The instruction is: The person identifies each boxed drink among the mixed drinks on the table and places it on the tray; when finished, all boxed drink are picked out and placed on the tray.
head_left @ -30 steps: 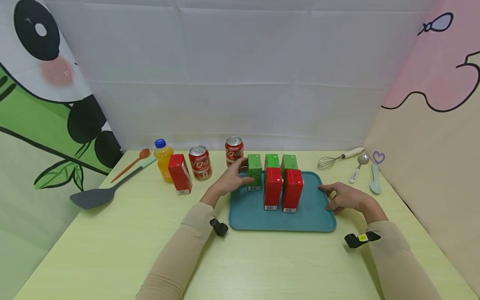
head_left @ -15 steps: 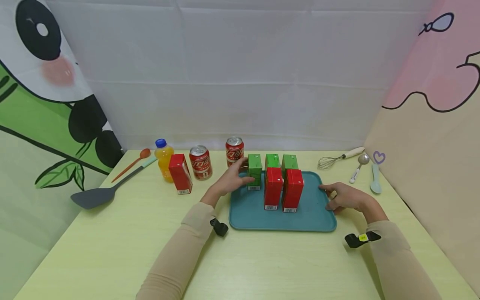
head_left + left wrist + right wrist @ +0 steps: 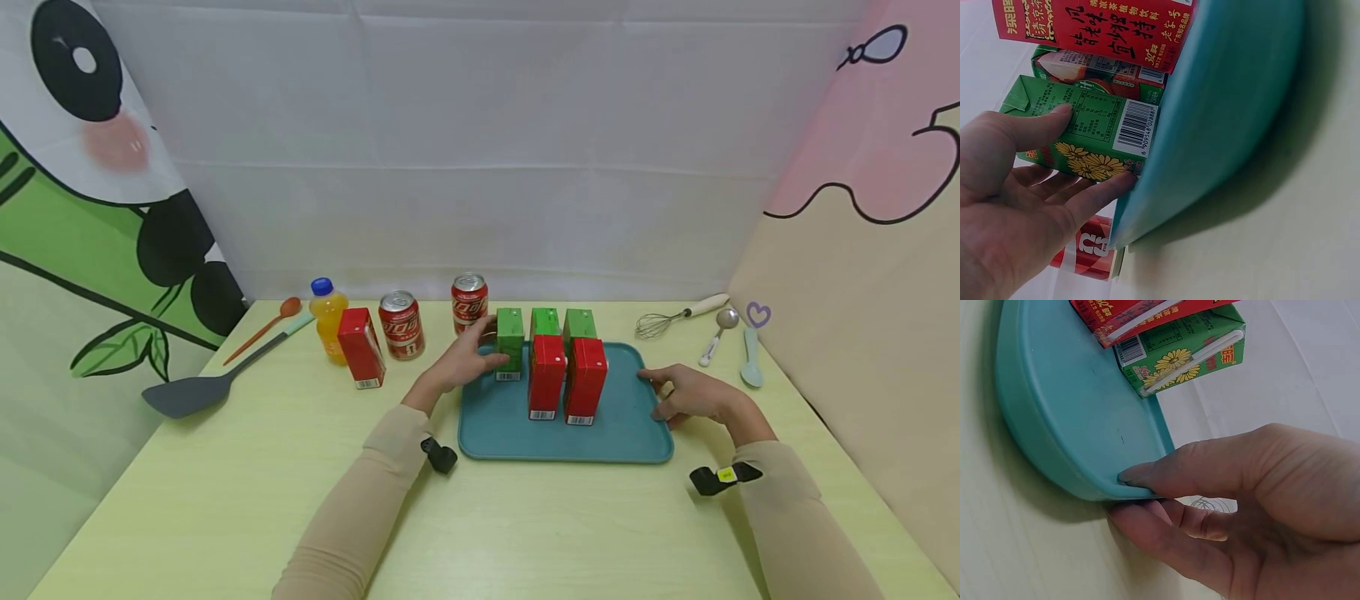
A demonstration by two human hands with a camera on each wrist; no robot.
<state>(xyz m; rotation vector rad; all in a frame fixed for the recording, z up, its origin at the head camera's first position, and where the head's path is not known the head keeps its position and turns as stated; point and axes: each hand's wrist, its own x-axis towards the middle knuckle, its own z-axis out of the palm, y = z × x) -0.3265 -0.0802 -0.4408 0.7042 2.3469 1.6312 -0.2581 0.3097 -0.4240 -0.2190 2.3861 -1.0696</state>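
In the head view a teal tray (image 3: pixel 495 437) lies on the table with several upright drink cartons on it. My left hand (image 3: pixel 459 364) holds the left green drink carton (image 3: pixel 509 335) at the tray's back-left corner. The left wrist view has the thumb across that carton's printed face and the fingers along its other side. To its right stand two more green cartons (image 3: pixel 544 322), partly hidden behind two red cartons (image 3: pixel 546 379). At the tray's right edge my right hand (image 3: pixel 693 393) pinches the rim (image 3: pixel 1094 487), thumb over it and fingers beneath, as the right wrist view shows.
Left of the tray stand a red carton (image 3: pixel 360 350), an orange juice bottle (image 3: pixel 327 327) and a cola can (image 3: pixel 401 327). Another cola can (image 3: pixel 468 302) is behind my left hand. A grey spatula (image 3: pixel 187 396) lies far left; a whisk (image 3: pixel 686 314) and spoons (image 3: pixel 750 362) lie right.
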